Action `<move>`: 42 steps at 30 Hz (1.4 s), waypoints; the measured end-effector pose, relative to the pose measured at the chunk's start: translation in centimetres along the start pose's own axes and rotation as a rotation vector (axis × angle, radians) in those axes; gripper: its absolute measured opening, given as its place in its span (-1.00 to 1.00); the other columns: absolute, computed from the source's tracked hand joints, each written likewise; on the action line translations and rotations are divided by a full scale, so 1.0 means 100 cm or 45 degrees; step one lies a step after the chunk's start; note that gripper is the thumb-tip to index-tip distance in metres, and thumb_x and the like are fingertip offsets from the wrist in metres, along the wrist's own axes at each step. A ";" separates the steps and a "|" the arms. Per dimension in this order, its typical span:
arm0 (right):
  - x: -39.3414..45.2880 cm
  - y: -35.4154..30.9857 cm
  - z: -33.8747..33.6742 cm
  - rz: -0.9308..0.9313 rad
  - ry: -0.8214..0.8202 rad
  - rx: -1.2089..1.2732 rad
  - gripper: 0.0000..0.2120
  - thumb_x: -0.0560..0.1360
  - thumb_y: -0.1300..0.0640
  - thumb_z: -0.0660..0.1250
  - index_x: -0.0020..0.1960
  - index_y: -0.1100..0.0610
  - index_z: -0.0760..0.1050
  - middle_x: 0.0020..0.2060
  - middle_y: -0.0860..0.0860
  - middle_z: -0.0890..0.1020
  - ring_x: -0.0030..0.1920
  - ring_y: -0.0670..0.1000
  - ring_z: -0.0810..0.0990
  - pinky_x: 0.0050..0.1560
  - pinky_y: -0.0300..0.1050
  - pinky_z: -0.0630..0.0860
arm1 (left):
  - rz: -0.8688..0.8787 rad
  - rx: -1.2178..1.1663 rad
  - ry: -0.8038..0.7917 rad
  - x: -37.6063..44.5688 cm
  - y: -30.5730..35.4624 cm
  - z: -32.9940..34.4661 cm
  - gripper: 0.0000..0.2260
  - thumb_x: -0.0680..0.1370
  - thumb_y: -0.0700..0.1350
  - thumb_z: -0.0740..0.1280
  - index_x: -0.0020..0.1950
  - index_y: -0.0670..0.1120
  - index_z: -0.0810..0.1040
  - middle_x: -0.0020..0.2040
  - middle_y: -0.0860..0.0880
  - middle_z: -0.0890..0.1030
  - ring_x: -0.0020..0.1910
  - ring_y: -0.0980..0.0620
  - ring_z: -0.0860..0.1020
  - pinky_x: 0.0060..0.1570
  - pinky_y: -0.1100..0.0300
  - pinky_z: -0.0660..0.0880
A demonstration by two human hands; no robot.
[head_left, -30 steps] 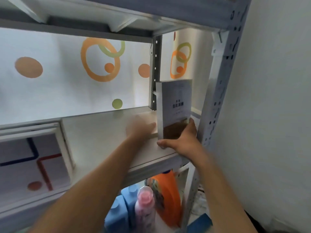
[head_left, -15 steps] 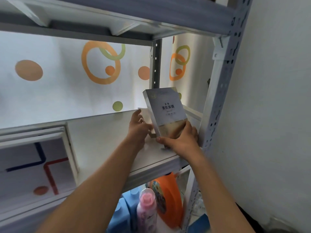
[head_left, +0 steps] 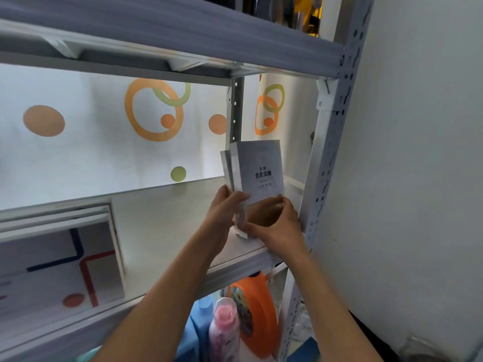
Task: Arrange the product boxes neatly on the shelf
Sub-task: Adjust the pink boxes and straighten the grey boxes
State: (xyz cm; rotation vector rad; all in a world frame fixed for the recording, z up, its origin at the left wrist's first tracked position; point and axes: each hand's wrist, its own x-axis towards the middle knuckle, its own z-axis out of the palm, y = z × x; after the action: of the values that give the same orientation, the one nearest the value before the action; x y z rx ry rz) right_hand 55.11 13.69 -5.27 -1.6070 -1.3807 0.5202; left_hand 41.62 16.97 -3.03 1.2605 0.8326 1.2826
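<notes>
A flat grey-white product box (head_left: 262, 169) with dark printed characters stands upright at the right end of the white shelf board (head_left: 167, 218). A second thin box (head_left: 226, 165) stands just behind it on its left, only its edge showing. My left hand (head_left: 226, 207) grips the left edge of the boxes, thumb across the front. My right hand (head_left: 277, 226) holds the front box at its lower right corner and hides its bottom part.
Large flat white boxes (head_left: 57, 262) with blue and red lines stand at the shelf's left. A perforated metal post (head_left: 326, 158) rises just right of the boxes, with the wall beyond. An orange jug (head_left: 257, 307) and a pink-capped bottle (head_left: 224, 330) stand on the level below.
The front box was tilted back to the left half a second ago and now stands upright. My left hand has moved from beside the box onto its left edge.
</notes>
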 end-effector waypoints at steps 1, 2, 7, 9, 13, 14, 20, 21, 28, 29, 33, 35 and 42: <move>-0.003 -0.002 0.002 -0.018 0.001 -0.031 0.27 -0.07 -0.50 0.45 0.50 -0.09 0.03 0.45 -0.03 0.32 0.43 0.08 0.34 0.40 0.16 0.38 | 0.044 0.070 0.015 -0.001 -0.002 0.002 -0.64 0.46 -0.07 0.44 0.19 -0.08 0.42 0.06 -0.06 0.58 0.00 -0.04 0.60 -0.04 -0.02 0.61; -0.007 -0.004 0.005 -0.040 0.004 -0.079 0.24 -0.03 -0.50 0.44 0.50 -0.09 0.04 0.44 -0.03 0.34 0.43 0.07 0.35 0.39 0.15 0.39 | 0.083 0.116 0.045 -0.002 -0.004 0.003 -0.50 0.39 -0.03 0.52 0.24 -0.05 0.40 0.09 -0.03 0.58 0.03 -0.02 0.61 -0.04 0.01 0.63; -0.015 -0.004 0.012 -0.095 0.033 -0.155 0.07 0.10 -0.42 0.50 0.44 -0.10 0.08 0.39 -0.04 0.40 0.37 0.04 0.43 0.35 0.11 0.45 | 0.216 0.237 0.105 -0.010 -0.004 -0.003 -0.40 0.31 -0.08 0.58 0.27 -0.03 0.41 0.11 -0.01 0.59 0.08 0.00 0.59 -0.06 0.07 0.64; -0.013 -0.003 0.006 -0.057 -0.037 -0.032 0.03 0.14 -0.30 0.57 0.42 -0.10 0.08 0.37 -0.04 0.42 0.36 0.06 0.44 0.35 0.09 0.45 | 0.262 0.277 0.095 -0.013 -0.002 -0.006 -0.45 0.35 -0.16 0.56 0.27 -0.04 0.42 0.10 -0.01 0.59 0.09 0.00 0.58 -0.07 0.12 0.63; -0.008 -0.003 -0.007 0.009 -0.165 0.194 0.16 0.20 -0.08 0.65 0.50 -0.08 -0.10 0.43 0.02 0.32 0.42 0.13 0.35 0.39 0.12 0.39 | 0.262 0.277 0.030 -0.029 0.008 -0.009 -0.50 0.39 -0.19 0.52 0.28 -0.07 0.43 0.10 -0.03 0.58 0.07 -0.01 0.58 -0.15 0.15 0.63; -0.006 -0.002 -0.012 0.003 -0.207 0.237 0.16 0.19 -0.03 0.66 0.50 -0.09 -0.08 0.41 0.02 0.34 0.41 0.12 0.37 0.37 0.14 0.42 | 0.245 0.251 -0.007 -0.033 0.010 -0.009 -0.50 0.39 -0.18 0.52 0.27 -0.07 0.43 0.10 -0.03 0.59 0.07 -0.01 0.59 -0.14 0.14 0.63; 0.001 0.003 -0.024 -0.084 -0.421 0.485 -0.23 0.17 0.01 0.64 0.31 0.02 0.42 0.12 0.00 0.65 0.17 0.03 0.61 0.20 0.00 0.57 | 0.288 0.282 0.012 -0.049 0.008 -0.013 -0.50 0.40 -0.12 0.51 0.28 -0.05 0.40 0.11 -0.02 0.57 0.09 -0.03 0.57 -0.03 0.08 0.63; 0.001 0.003 -0.023 -0.086 -0.418 0.484 -0.20 0.13 -0.04 0.64 0.30 0.02 0.43 0.11 -0.01 0.65 0.16 0.02 0.62 0.20 0.00 0.57 | 0.293 0.312 0.035 -0.050 0.007 -0.014 -0.49 0.41 -0.09 0.51 0.28 -0.03 0.39 0.12 -0.01 0.57 0.10 -0.04 0.57 -0.01 0.05 0.62; -0.003 -0.009 -0.009 -0.152 -0.454 0.443 -0.45 0.32 0.04 0.59 0.23 -0.04 0.44 0.03 -0.08 0.64 0.03 -0.11 0.63 -0.03 -0.24 0.59 | 0.287 0.489 0.321 -0.072 0.003 -0.017 -0.60 0.52 -0.01 0.38 0.29 0.01 0.31 0.07 0.12 0.51 0.01 0.12 0.53 -0.07 0.24 0.54; -0.003 -0.010 -0.007 -0.162 -0.459 0.421 -0.47 0.35 0.05 0.57 0.24 -0.05 0.43 0.03 -0.09 0.64 0.03 -0.10 0.62 -0.03 -0.24 0.59 | 0.297 0.467 0.333 -0.079 0.003 -0.017 -0.67 0.56 -0.04 0.33 0.28 0.02 0.32 0.05 0.15 0.50 0.00 0.13 0.52 -0.12 0.31 0.50; -0.007 -0.016 0.007 -0.179 -0.486 0.380 -0.43 0.34 0.00 0.55 0.27 -0.09 0.38 0.09 -0.07 0.62 0.11 -0.01 0.60 0.11 -0.10 0.59 | 0.392 0.454 0.370 -0.100 0.005 -0.024 -0.78 0.61 -0.13 0.22 0.24 0.06 0.39 0.06 0.17 0.54 0.03 0.18 0.53 -0.14 0.41 0.47; -0.010 -0.021 0.015 -0.232 -0.490 0.353 -0.44 0.34 -0.01 0.53 0.26 -0.10 0.38 0.10 -0.07 0.61 0.12 -0.02 0.60 0.16 -0.07 0.58 | 0.386 0.452 0.404 -0.103 0.006 -0.028 -0.77 0.62 -0.12 0.22 0.26 0.09 0.39 0.07 0.19 0.54 0.04 0.18 0.53 -0.12 0.39 0.47; -0.015 -0.040 0.023 -0.350 -0.579 0.253 -0.49 0.32 -0.05 0.55 0.22 -0.13 0.47 0.06 -0.09 0.64 0.10 -0.02 0.61 0.21 0.06 0.57 | 0.335 0.488 0.494 -0.118 0.011 -0.044 -0.68 0.63 -0.15 0.20 0.36 0.11 0.37 0.12 0.19 0.54 0.09 0.18 0.51 0.01 0.34 0.47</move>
State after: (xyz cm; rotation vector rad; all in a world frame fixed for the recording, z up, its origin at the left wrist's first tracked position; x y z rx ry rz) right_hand 50.72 12.93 -3.31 -1.1545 -1.7887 0.8611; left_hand 35.15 6.24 -5.06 1.4793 1.2658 1.6662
